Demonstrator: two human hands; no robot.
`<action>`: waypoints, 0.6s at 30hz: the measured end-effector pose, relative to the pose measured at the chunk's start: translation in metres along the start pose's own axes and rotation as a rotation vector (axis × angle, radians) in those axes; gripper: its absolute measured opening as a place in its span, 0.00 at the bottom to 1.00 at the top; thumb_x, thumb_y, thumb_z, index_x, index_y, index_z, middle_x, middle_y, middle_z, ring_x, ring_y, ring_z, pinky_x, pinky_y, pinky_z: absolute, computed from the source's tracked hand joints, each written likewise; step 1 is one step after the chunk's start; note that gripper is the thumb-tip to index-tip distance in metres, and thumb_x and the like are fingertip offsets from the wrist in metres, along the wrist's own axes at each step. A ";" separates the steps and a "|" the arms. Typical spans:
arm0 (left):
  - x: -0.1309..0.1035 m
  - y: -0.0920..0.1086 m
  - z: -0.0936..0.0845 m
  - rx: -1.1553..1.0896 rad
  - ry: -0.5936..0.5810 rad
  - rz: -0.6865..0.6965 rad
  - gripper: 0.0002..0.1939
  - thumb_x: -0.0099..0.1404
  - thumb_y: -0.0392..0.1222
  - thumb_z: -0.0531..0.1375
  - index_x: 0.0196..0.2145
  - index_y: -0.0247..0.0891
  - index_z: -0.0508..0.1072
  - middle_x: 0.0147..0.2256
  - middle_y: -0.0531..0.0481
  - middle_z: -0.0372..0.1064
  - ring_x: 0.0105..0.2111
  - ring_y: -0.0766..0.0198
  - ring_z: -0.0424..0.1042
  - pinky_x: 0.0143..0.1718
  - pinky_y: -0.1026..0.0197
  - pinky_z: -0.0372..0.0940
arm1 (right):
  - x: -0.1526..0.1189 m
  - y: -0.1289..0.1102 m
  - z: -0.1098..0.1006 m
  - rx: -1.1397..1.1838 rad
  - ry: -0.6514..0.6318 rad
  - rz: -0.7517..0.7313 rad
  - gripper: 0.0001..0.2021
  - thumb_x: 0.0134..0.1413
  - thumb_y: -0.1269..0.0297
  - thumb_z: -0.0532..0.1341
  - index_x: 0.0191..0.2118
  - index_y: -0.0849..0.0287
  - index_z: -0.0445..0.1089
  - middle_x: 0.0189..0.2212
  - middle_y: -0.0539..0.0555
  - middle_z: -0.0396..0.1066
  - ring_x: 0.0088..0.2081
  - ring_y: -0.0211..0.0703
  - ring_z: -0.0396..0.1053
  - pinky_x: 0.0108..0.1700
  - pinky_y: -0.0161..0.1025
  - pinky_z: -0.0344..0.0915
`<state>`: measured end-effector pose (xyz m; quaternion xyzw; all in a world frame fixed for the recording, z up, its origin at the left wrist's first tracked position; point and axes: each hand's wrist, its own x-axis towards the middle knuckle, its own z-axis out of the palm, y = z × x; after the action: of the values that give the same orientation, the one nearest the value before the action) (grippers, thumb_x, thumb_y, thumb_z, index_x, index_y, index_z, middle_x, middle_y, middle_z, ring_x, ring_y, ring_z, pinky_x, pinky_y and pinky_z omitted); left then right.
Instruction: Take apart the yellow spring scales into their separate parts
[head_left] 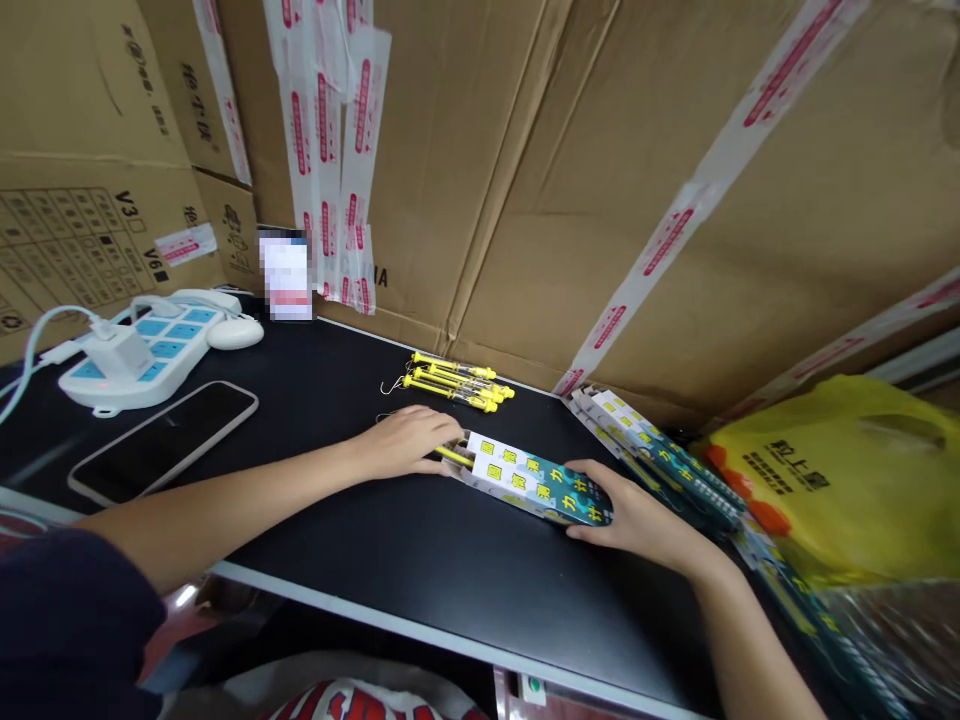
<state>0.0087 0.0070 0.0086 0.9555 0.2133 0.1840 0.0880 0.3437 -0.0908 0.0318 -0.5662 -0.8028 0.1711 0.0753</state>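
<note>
1. The carton (525, 475) lies lengthwise above the middle of the black tabletop, between the two hands; whether its underside touches the surface I cannot tell. It is long and narrow, white toward the left, passing through pale blue patches into dark teal at the right, with two rows of bold yellow characters along it.
2. Its left end is open, and a slim yellow rod (454, 456) shows in the mouth.
3. The right hand (619, 505) grips the teal end, fingers over the far edge and thumb along the near one.
4. The left hand (416, 440) is at the open end with its fingers drawn close; I cannot tell whether they pinch the rod or the carton's edge.
5. Just beyond the left hand lies a small group of yellow hooked instruments (454, 381) with clear-looking middles.
6. To the right, similar cartons (660, 455) lie near a yellow bag (840, 480).
7. Farther left are a dark-screened phone (165, 440) and a white power strip (180, 340).
</note>
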 end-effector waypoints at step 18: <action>-0.011 -0.017 -0.025 -0.022 -0.043 -0.145 0.06 0.61 0.39 0.52 0.37 0.39 0.62 0.37 0.50 0.65 0.37 0.62 0.66 0.36 0.62 0.60 | -0.046 0.099 -0.074 -0.432 0.421 0.471 0.34 0.45 0.47 0.60 0.55 0.62 0.60 0.48 0.64 0.69 0.47 0.62 0.67 0.48 0.51 0.64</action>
<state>-0.0168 0.0199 0.0233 0.9401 0.2783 0.1590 0.1159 0.4704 -0.0907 0.0682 -0.7608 -0.6351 -0.1096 0.0760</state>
